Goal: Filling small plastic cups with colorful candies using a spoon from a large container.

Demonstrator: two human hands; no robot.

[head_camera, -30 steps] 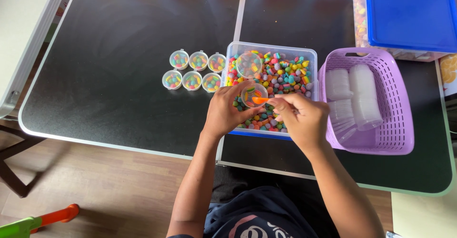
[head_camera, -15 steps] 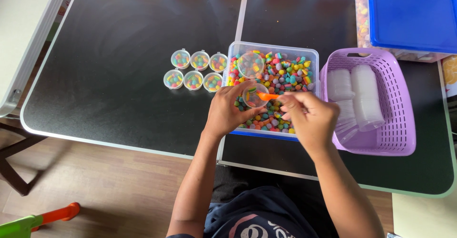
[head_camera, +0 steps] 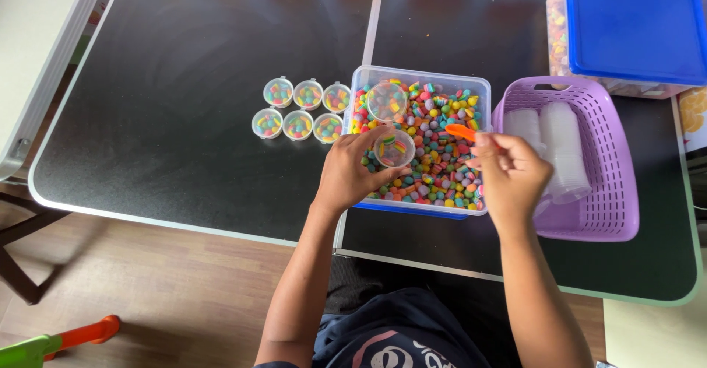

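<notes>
Your left hand (head_camera: 352,173) holds a small clear cup (head_camera: 394,148) over the candy tub while your right hand (head_camera: 508,175) lifts an orange spoon (head_camera: 461,131).

Your left fingers curl around the small clear cup, which holds a few striped candies and sits above the front-left part of the clear tub of mixed coloured candies (head_camera: 442,163). Your right fingers are pinched on the spoon's handle, its bowl raised over the tub's right side, well apart from the cup. Another small round container (head_camera: 387,100) rests on the candies at the tub's back-left. Six filled, lidded cups (head_camera: 302,110) stand in two rows just left of the tub on the black table (head_camera: 184,103). A purple basket (head_camera: 596,213) with stacked clear cups sits to the right, and behind it a box with a blue lid (head_camera: 637,25).
</notes>
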